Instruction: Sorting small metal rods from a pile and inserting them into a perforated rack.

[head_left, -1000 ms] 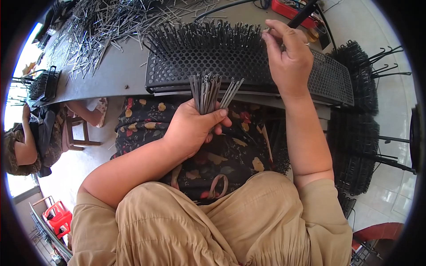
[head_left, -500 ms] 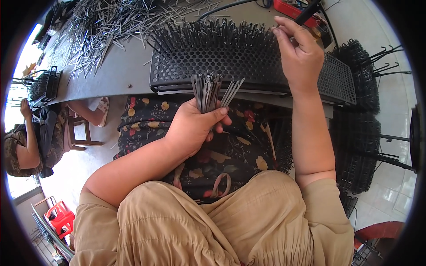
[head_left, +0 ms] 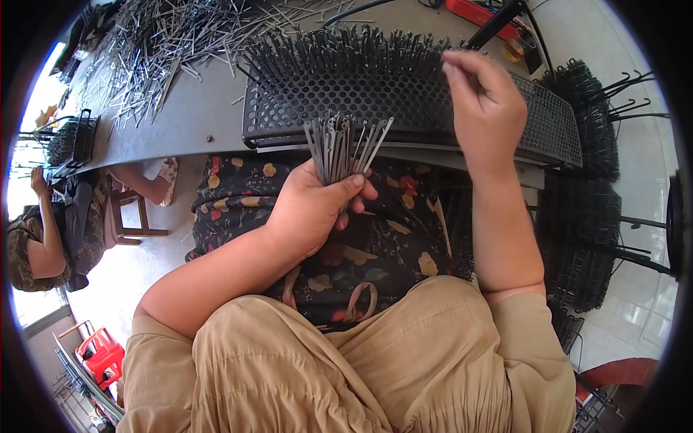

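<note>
My left hand [head_left: 312,203] is wrapped round a bundle of thin grey metal strips [head_left: 336,148], with small holes at their upper ends. The strips stand upright and fan out above the thumb. In front of them, on the table edge, sits a black perforated metal rack [head_left: 354,110]. Many similar strips [head_left: 346,56] stand in a dense row along its far side. Over the rack's right part my right hand [head_left: 489,108] is raised, thumb and forefinger pinched together near the end of that row. Whatever lies between those fingertips is too small to make out.
Loose metal strips [head_left: 155,61] lie heaped on the grey table [head_left: 209,123] at far left. A red tray [head_left: 476,16] sits at the back right. Dark loaded racks with hooks [head_left: 581,238] stand on the right. Another person [head_left: 54,231] sits at far left, near a second rack [head_left: 71,141].
My right hand has come down slightly toward me over the rack, with its fingers still pinched. The bundle in my left hand has shifted slightly left.
</note>
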A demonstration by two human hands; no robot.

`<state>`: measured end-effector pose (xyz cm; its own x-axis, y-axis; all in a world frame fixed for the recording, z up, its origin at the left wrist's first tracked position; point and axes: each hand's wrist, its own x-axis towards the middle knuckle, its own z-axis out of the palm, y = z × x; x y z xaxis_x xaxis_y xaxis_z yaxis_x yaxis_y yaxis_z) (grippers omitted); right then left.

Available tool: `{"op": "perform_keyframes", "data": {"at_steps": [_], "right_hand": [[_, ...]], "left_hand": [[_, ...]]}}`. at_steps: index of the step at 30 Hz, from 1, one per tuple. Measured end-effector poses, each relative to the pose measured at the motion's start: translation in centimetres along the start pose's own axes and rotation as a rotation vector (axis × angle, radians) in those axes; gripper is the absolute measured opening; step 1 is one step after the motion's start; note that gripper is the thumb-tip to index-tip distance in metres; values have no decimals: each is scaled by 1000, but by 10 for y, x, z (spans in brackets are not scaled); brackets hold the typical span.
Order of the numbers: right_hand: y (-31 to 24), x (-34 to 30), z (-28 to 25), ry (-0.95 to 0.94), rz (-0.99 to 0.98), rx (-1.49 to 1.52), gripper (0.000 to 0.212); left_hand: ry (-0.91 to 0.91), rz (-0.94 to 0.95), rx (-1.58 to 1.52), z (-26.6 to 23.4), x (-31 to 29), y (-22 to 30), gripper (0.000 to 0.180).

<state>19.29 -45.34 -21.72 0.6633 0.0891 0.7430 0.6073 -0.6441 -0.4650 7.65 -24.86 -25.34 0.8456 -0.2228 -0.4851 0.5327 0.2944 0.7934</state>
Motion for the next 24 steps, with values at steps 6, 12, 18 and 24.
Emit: {"op": "perform_keyframes", "data": {"at_steps": [6, 12, 18, 24], "right_hand": [[-52, -44, -5, -617, 789, 736, 19], [-3, -11, -6, 8, 400, 501, 37], [24, 9, -3, 135, -130, -48, 36], [29, 7, 4, 98, -130, 19, 24]], "left_hand": [[-4, 97, 17, 8, -4, 6, 10], [27, 17, 46, 5, -4, 5, 10], [36, 7, 76, 7, -3, 4, 9], [22, -4, 64, 5, -2, 1, 9]]}}
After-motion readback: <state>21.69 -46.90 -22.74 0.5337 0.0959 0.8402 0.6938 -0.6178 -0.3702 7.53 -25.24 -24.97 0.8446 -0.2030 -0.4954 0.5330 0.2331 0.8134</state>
